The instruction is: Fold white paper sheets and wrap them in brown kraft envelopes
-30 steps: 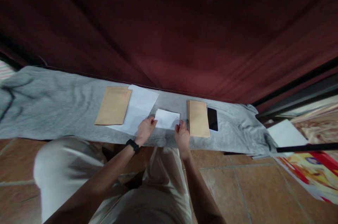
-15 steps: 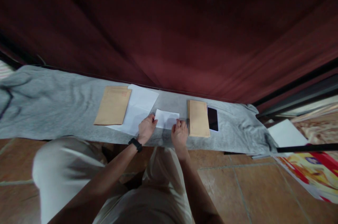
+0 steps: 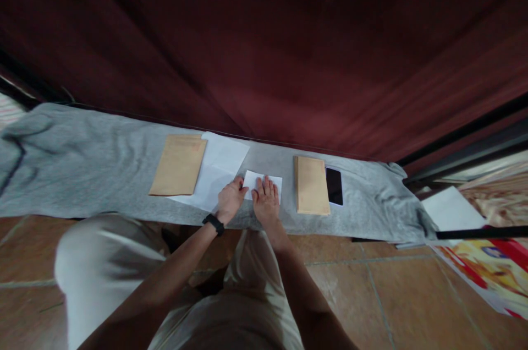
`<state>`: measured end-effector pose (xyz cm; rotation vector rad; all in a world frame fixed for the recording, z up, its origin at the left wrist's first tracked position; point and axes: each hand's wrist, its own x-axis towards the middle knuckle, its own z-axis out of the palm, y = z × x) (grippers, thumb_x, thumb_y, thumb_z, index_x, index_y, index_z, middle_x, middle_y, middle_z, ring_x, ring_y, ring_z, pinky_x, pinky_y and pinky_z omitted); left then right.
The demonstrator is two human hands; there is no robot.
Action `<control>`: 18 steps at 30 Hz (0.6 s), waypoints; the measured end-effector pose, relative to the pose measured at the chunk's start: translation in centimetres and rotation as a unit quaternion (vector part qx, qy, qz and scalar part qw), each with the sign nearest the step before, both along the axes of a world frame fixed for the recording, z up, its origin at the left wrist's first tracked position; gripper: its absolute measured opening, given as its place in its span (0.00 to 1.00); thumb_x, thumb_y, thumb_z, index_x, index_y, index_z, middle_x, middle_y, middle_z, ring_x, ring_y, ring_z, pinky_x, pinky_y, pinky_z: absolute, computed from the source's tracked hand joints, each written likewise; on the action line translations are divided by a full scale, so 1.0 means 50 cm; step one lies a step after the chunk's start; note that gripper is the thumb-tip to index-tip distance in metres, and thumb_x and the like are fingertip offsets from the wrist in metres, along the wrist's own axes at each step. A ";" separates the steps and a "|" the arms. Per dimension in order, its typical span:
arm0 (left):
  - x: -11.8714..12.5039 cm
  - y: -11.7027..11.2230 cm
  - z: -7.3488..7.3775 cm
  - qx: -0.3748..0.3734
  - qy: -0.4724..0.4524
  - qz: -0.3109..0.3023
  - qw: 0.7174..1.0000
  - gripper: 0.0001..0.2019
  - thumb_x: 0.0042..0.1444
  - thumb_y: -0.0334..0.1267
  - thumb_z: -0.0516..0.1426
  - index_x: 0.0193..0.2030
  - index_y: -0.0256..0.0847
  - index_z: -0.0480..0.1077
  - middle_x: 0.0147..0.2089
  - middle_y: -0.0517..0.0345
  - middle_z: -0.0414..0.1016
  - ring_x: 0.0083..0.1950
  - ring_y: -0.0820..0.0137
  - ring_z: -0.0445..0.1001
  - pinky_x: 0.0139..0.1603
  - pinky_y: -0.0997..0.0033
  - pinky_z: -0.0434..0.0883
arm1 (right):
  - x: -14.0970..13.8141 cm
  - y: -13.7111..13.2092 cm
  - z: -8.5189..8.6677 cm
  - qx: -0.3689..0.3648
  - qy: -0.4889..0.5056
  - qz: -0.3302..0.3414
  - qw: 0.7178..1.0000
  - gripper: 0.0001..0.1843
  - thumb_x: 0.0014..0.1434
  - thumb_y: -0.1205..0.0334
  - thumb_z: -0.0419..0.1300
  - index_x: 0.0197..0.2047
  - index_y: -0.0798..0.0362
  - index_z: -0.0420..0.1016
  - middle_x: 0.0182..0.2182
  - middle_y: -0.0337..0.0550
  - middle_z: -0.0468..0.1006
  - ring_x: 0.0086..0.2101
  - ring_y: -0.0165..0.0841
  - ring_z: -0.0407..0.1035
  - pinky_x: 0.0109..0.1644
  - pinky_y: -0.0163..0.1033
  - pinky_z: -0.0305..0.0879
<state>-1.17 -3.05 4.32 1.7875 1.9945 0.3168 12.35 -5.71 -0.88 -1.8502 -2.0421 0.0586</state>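
Note:
A small folded sheet of white paper (image 3: 251, 178) lies on the grey cloth in front of me. My right hand (image 3: 266, 198) rests flat on it with the fingers spread. At its left edge, my left hand (image 3: 232, 197) pinches the paper between thumb and fingers; a dark watch is on that wrist. Left of it lie larger white sheets (image 3: 223, 157), partly under a brown envelope (image 3: 179, 165). To the right is a stack of brown envelopes (image 3: 312, 185).
A dark-screened phone (image 3: 334, 186) lies beside the right envelope stack. The grey cloth (image 3: 103, 163) covers a narrow bench against a dark red curtain-like surface (image 3: 264, 64). At the far right are a white board (image 3: 451, 209) and a colourful printed package (image 3: 490, 273).
My right hand has moved left from the paper's right edge onto its middle and has flattened out. My left hand stays at the left edge.

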 end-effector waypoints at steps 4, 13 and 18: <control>0.013 -0.014 -0.013 0.107 0.001 -0.031 0.994 0.17 0.65 0.36 0.53 0.59 0.39 0.67 0.53 0.45 0.77 0.53 0.60 0.76 0.52 0.63 0.71 | 0.003 -0.004 -0.004 0.007 -0.001 0.001 1.000 0.29 0.74 0.55 0.49 0.73 0.55 0.57 0.72 0.57 0.55 0.70 0.45 0.51 0.72 0.56 0.49; 0.050 -0.017 -0.070 0.166 0.022 -0.193 0.967 0.27 0.70 0.41 0.41 0.71 0.29 0.58 0.74 0.40 0.58 0.77 0.59 0.51 0.75 0.53 0.52 | 0.007 -0.011 -0.003 -0.017 -0.005 -0.017 1.000 0.29 0.73 0.64 0.44 0.74 0.59 0.53 0.72 0.58 0.53 0.71 0.44 0.48 0.72 0.57 0.47; 0.045 -0.021 -0.083 0.172 0.068 -0.187 0.965 0.31 0.70 0.45 0.41 0.74 0.27 0.53 0.76 0.40 0.52 0.79 0.59 0.45 0.77 0.54 0.49 | 0.020 -0.023 -0.010 0.004 -0.006 -0.058 0.998 0.30 0.73 0.62 0.44 0.74 0.66 0.52 0.71 0.63 0.54 0.71 0.46 0.49 0.72 0.57 0.50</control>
